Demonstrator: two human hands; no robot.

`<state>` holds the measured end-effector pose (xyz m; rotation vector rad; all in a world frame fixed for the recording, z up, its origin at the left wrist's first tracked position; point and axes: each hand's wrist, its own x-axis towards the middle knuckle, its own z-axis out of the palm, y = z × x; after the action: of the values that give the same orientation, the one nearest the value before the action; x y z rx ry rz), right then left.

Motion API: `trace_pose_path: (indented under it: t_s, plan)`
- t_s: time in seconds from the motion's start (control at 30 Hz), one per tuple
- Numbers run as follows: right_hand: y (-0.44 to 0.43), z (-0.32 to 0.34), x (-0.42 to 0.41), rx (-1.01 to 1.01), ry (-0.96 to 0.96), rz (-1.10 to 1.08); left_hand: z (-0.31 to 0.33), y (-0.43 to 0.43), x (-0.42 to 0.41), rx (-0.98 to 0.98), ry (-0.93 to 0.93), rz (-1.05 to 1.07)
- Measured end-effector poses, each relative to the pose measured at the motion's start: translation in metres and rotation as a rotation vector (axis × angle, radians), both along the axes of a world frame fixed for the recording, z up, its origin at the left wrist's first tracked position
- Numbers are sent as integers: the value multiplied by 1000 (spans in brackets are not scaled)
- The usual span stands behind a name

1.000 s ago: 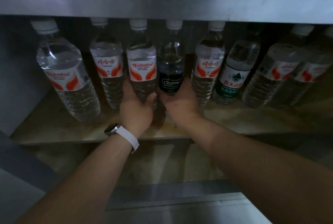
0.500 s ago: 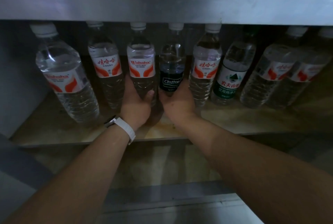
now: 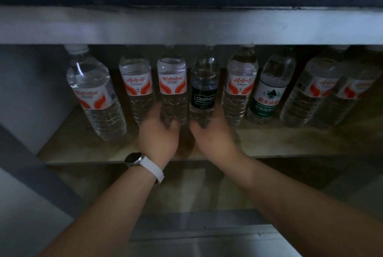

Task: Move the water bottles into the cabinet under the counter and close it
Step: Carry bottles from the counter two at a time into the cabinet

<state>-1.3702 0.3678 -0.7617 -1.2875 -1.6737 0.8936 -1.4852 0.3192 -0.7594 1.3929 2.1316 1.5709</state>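
Note:
Several water bottles stand in a row on the wooden shelf (image 3: 290,143) inside the dim open cabinet. My left hand (image 3: 159,134), with a white watch on its wrist, wraps the base of a red-labelled Wahaha bottle (image 3: 171,87). My right hand (image 3: 213,132) holds the base of the dark-labelled Cestbon bottle (image 3: 204,91) beside it. Both bottles stand upright on the shelf. Their caps are hidden behind the counter's front edge (image 3: 186,27).
More red-labelled bottles stand at the far left (image 3: 93,91), left (image 3: 136,87) and right (image 3: 240,85), with a green-labelled bottle (image 3: 269,93) and two more bottles (image 3: 310,91) further right. The cabinet's left wall (image 3: 24,95) and a lower shelf (image 3: 186,186) are in view.
The view has tipped down and the counter edge now covers the bottle caps. Both hands stay on the bases of the same two bottles, pushed slightly further in.

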Motion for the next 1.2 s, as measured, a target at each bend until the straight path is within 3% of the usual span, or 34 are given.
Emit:
trace_pose_path:
  t_s: [0.2,0.37,0.7,1.2]
  plan:
    - [-25,4,4,9,-60,99,-1,-49,-31,55,108,164]
    - [-35,13,-20,13,-112,230,5,-73,-61,106,8,393]
    - [-43,15,-104,71,-70,280,14,-55,-93,-69,-188,242]
    - [-15,5,-133,92,-31,75,12,-33,-116,-140,-77,251]
